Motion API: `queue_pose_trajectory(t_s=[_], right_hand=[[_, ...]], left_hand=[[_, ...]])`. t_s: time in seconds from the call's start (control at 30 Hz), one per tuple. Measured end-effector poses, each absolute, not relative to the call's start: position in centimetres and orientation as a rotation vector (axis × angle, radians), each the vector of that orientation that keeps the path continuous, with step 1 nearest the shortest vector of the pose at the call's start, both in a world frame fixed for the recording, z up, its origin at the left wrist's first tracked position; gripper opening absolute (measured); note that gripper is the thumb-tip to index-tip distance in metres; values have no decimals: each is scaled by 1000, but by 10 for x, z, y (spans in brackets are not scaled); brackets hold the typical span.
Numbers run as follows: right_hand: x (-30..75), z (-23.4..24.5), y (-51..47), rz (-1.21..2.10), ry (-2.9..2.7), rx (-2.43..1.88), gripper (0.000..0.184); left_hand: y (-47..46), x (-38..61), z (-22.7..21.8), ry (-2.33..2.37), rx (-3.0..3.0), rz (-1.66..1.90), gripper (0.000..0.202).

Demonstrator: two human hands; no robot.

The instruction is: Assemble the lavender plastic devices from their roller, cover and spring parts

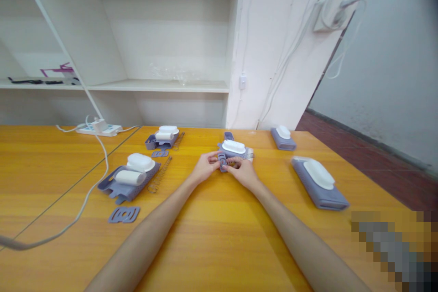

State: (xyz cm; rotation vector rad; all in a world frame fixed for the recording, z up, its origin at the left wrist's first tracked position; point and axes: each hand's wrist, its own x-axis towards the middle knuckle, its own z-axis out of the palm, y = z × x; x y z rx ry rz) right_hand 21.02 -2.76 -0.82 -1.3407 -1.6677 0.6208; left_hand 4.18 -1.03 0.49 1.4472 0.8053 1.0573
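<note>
My left hand (pixel 204 169) grips a small grey-purple slotted plate (pixel 221 159) by its edge, holding it tilted up above the table. My right hand (pixel 246 174) is closed around a metal coil spring (pixel 249 156), its fingertips against the plate; where the spring meets the plate is partly hidden. Just behind both hands lies a grey-purple case with a white oval piece (pixel 234 147) on top. A small grey-purple part (pixel 229 136) sits behind that.
On the left, two open cases (pixel 128 191) hold white rollers, with loose springs (pixel 160 175) and slotted plates (pixel 124 214) nearby. Two closed-looking cases (pixel 318 191) (pixel 284 141) stand right. A white cable (pixel 99 182) crosses the left side from a power strip (pixel 99 128).
</note>
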Motion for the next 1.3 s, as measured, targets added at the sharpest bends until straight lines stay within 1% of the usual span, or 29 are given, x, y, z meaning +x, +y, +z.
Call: queue_pose_trajectory(t_s=[0.1, 0.23, 0.3, 0.6, 0.87, 1.03, 1.17, 1.3], right_hand=[[210, -6, -29, 611, -1677, -1328, 35], [211, -4, -29, 524, -1727, -1257, 25], [211, -4, -29, 493, -1745, -1260, 23], [211, -5, -30, 377, -1825, -1270, 20], [210, -5, -32, 234, -1868, -1264, 21], [209, -3, -35, 177, -1888, -1246, 20], [208, -3, -34, 266, -1819, -1272, 25], [209, -6, -29, 569, -1693, -1256, 31]], left_hand=[[-11, 42, 6, 790, 1449, 1035, 55], [-11, 42, 6, 775, 1457, 998, 59], [-11, 42, 5, 767, 1475, 985, 59], [-10, 43, 3, 779, 1570, 1003, 50], [-8, 40, 3, 780, 1531, 966, 58], [-8, 40, 3, 777, 1519, 964, 57], [-8, 40, 5, 775, 1473, 1005, 57], [-6, 40, 5, 753, 1393, 1033, 62]])
